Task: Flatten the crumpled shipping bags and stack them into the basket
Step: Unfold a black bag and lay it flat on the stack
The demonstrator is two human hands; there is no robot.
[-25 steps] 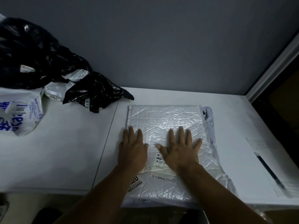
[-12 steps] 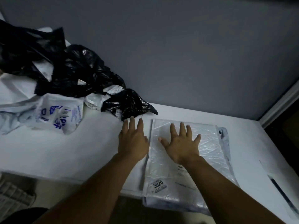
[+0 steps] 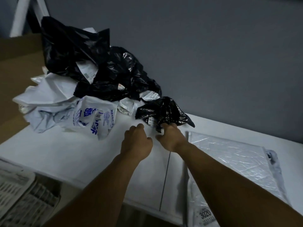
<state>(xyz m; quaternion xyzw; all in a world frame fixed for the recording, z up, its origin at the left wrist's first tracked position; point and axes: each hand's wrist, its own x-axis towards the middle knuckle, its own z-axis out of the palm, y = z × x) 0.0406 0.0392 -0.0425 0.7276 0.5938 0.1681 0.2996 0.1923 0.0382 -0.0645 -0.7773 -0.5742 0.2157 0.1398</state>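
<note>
A small crumpled black bag [image 3: 164,110] lies at the near edge of a heap of crumpled black and white shipping bags [image 3: 85,76] on the white table [image 3: 65,151]. My right hand [image 3: 170,138] reaches under its front edge, fingers curled onto the plastic. Just left of the black bag, my left hand [image 3: 136,141] hovers with fingers curled and nothing in it. A flattened white bubble mailer [image 3: 232,163] lies on top of other flat bags at the right. Part of a white slatted basket [image 3: 18,199] shows at the bottom left, below the table.
A white bag with blue print [image 3: 96,118] sits at the front of the heap. Brown cardboard [image 3: 16,66] stands behind the heap on the left. A grey wall [image 3: 213,54] runs close behind the table. A dark seam [image 3: 165,179] crosses the tabletop.
Both hands have left the flattened mailer and moved left and forward to the small black bag. My view has swung left, bringing the heap and the basket into sight.
</note>
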